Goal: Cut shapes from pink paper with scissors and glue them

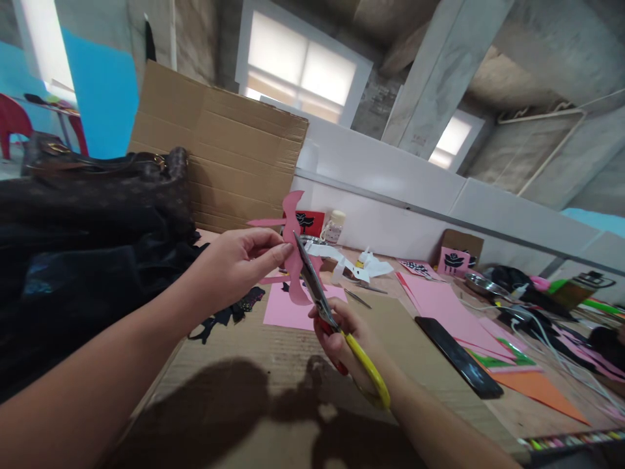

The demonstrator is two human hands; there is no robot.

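Observation:
Between thumb and fingers, my left hand (249, 264) pinches a pink paper cutout (291, 225) with curved, pointed parts, held up above the table. My right hand (344, 332) grips scissors (315, 286) with a yellow and a red handle. Their blades point up and away from me, lying against the cutout close to my left fingertips. Whether the blades are cutting into the paper I cannot tell. Behind and below lies a pink sheet (280, 312) with dark shapes on it. Black paper scraps (224, 316) are scattered beneath my left wrist.
Cardboard (234, 378) covers the near tabletop, and a cardboard panel (219, 137) stands behind. A dark bag (97, 195) fills the left side. To the right lie a phone (459, 355), pink paper sheets (449, 312) and white cables (541, 332). Tweezers (358, 298) rest beyond my right hand.

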